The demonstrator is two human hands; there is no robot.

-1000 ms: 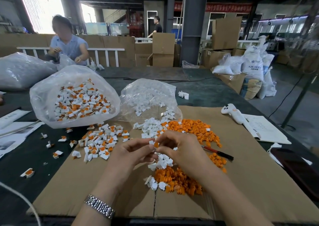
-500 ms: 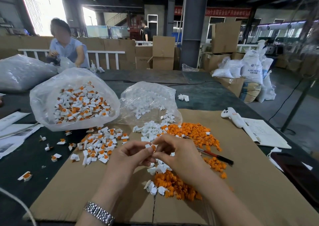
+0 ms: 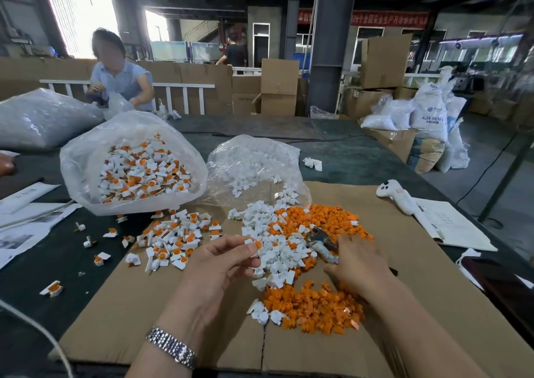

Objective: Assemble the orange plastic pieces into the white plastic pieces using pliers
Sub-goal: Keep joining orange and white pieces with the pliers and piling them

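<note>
Separated now — the right hand (image 3: 357,259) has been dropped onto the pliers (image 3: 320,243), fingers curled round them; a white-and-orange piece (image 3: 254,245) is pinched by the left hand (image 3: 222,265).

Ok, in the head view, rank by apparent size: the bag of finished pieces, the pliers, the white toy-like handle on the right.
1. Bag of finished pieces, by far the largest.
2. White handle.
3. Pliers, though the right hand hides part of them, so ranks 2 and 3 are unsure.
</note>
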